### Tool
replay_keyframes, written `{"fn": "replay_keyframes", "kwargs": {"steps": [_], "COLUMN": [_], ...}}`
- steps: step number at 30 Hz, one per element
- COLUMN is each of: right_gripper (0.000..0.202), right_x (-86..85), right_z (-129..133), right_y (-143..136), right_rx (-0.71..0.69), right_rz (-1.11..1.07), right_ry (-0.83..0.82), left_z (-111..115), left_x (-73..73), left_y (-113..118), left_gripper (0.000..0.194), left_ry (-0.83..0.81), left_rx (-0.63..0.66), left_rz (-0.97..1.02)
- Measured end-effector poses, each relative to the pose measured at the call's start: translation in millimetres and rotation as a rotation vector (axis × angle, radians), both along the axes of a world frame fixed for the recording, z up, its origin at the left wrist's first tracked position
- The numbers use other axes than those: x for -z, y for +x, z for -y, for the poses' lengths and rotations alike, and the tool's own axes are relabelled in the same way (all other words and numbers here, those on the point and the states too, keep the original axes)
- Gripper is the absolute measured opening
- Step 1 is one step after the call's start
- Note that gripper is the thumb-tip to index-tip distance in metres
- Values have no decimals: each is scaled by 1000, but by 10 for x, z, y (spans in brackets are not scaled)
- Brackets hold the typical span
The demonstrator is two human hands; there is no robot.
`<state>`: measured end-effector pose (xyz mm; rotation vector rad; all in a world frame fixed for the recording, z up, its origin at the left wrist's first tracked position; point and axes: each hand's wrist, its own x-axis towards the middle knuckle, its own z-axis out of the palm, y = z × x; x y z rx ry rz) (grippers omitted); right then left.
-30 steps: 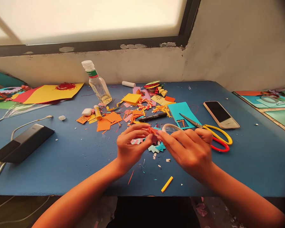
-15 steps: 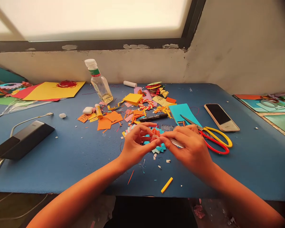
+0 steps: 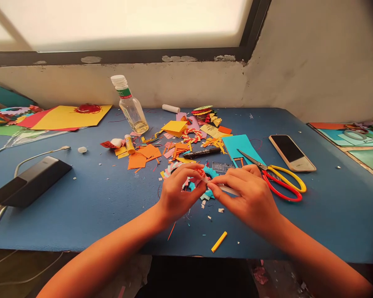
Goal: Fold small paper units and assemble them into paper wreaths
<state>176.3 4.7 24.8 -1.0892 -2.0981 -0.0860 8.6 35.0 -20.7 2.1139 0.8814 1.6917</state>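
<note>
Small red-orange folded paper piece (image 3: 202,171) is up between both hands, above a turquoise folded-paper ring (image 3: 210,193) on the blue table (image 3: 112,223). Left hand (image 3: 178,193): fingers curled, nearly closed, pinching the piece. Right hand (image 3: 251,191): thumb and index pressed together on a whitish narrow strip (image 3: 206,181) at the piece; rest of grip unclear. Metal scissors with yellow and red handles (image 3: 261,166) lie just beside right hand; black marker (image 3: 205,153) beyond.
</note>
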Motion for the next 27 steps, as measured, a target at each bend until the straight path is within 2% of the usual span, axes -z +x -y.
{"fn": "replay_keyframes", "kwargs": {"steps": [5, 11, 19, 27], "right_gripper": [9, 12, 12, 7], "right_x": [-6, -36, -46, -28], "right_z": [16, -24, -32, -37], "right_y": [15, 74, 97, 120], "right_rx": [-10, 37, 48, 30], "right_rz": [21, 108, 107, 113], "right_ry": [61, 183, 186, 175], "left_z": [-1, 22, 36, 43], "left_x": [12, -22, -57, -52], "left_y": [-8, 2, 24, 26], "left_gripper": [16, 11, 12, 7], "left_ry": [-18, -216, -353, -364], "left_rx": [19, 148, 288, 262], "left_rz": [20, 179, 305, 324]}}
